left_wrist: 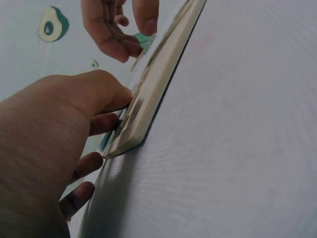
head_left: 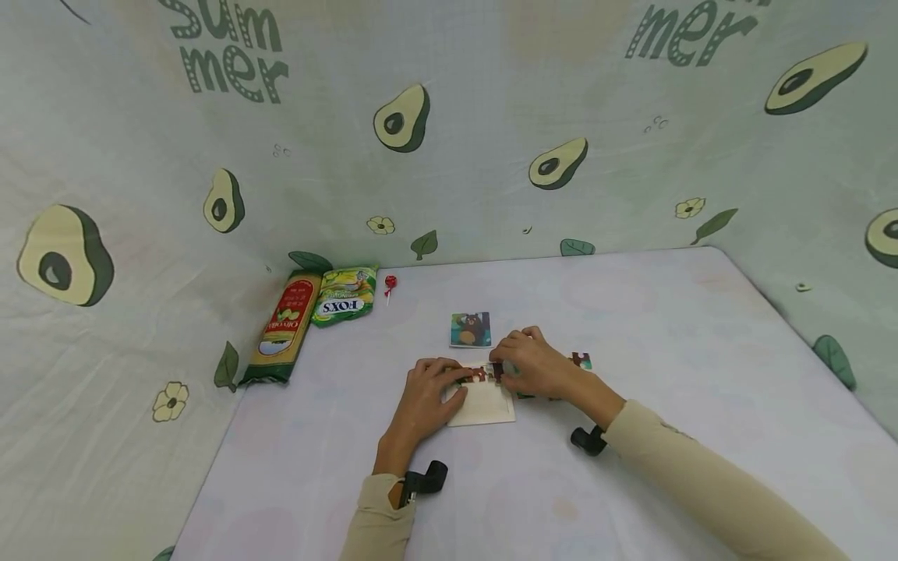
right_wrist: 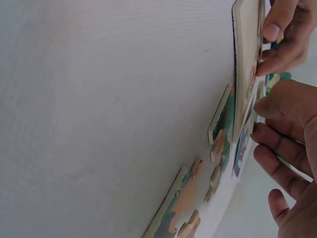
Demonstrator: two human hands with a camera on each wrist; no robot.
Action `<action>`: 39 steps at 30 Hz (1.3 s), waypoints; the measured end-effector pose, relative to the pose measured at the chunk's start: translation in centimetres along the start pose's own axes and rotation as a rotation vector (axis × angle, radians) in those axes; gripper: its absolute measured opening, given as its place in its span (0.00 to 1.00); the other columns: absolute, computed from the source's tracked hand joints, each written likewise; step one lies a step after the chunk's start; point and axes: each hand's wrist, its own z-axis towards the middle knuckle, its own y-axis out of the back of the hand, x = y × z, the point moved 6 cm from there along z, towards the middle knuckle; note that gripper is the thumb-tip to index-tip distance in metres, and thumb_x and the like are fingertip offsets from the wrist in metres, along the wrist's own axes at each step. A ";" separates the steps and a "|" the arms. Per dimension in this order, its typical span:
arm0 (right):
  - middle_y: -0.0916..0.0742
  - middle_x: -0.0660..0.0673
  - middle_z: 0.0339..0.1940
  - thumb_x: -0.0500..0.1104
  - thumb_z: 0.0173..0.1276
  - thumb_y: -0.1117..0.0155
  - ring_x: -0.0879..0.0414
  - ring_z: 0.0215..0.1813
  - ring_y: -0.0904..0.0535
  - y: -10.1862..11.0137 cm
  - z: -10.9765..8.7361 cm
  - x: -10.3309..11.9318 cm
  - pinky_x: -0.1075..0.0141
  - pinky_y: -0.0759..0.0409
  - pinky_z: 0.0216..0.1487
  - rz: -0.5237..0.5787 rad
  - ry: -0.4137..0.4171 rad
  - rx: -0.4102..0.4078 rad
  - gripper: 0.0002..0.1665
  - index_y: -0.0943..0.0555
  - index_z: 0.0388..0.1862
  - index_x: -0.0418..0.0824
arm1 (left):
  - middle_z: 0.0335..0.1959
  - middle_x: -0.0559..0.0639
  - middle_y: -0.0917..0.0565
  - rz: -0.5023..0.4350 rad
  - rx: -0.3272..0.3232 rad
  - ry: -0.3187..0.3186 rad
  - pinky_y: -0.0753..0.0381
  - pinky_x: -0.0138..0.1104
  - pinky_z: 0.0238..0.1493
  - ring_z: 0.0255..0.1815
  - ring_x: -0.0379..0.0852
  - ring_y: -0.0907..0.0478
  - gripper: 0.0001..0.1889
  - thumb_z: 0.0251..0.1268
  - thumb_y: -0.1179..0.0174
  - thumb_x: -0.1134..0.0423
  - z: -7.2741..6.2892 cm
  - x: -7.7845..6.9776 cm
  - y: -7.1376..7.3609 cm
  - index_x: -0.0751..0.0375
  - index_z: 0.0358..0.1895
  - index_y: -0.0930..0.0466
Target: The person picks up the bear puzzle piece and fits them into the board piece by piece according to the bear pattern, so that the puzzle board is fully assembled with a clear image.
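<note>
A pale wooden puzzle board (head_left: 484, 409) lies on the table with brown picture pieces (head_left: 477, 375) along its far side. My left hand (head_left: 421, 397) rests at the board's left side, thumb and forefinger touching it and the pieces. My right hand (head_left: 536, 362) is over the far right corner. Between its thumb and fingers it pinches a thin puzzle piece (left_wrist: 144, 43) with a teal face, seen in the left wrist view. Loose puzzle pieces (right_wrist: 223, 111) lie right of the board, partly hidden by the right arm in the head view.
A square bear picture card (head_left: 470, 330) lies just beyond the board. Farther left are a red lollipop (head_left: 390, 282), a green FOX'S candy bag (head_left: 345, 296) and a long red and gold packet (head_left: 286, 326). A printed cloth (head_left: 477, 202) hangs behind the table.
</note>
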 end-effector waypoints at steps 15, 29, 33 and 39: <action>0.16 0.49 0.47 0.43 0.65 0.27 0.51 0.50 0.23 -1.0 0.1 0.1 0.48 0.33 0.51 -0.053 -0.017 0.068 0.08 0.11 0.43 0.47 | 0.55 0.44 0.20 0.017 -0.003 -0.016 0.31 0.51 0.57 0.57 0.51 0.29 0.16 0.68 0.36 0.55 0.3 -0.1 -0.6 0.47 0.57 0.14; 0.14 0.49 0.50 0.39 0.68 0.31 0.50 0.56 0.23 1.0 -1.2 -1.1 0.45 0.34 0.54 0.044 -0.109 0.060 0.11 0.13 0.49 0.44 | 0.59 0.46 0.21 0.163 0.057 0.046 0.37 0.51 0.65 0.65 0.49 0.30 0.19 0.74 0.43 0.49 0.2 -1.5 -0.9 0.50 0.62 0.18; 0.13 0.49 0.47 0.38 0.68 0.32 0.50 0.54 0.22 1.9 -2.3 -2.1 0.45 0.33 0.53 0.055 -0.140 0.022 0.09 0.12 0.46 0.43 | 0.62 0.46 0.23 0.211 0.107 0.063 0.38 0.51 0.67 0.67 0.50 0.33 0.27 0.74 0.49 0.38 0.1 -1.5 -1.4 0.41 0.71 0.27; 0.13 0.49 0.45 0.36 0.67 0.32 0.50 0.51 0.23 2.4 -3.7 -3.1 0.46 0.35 0.52 0.086 -0.152 0.004 0.09 0.12 0.45 0.42 | 0.56 0.47 0.25 0.267 0.122 0.028 0.42 0.56 0.66 0.65 0.53 0.35 0.30 0.70 0.55 0.29 0.1 -2.0 -1.9 0.32 0.70 0.27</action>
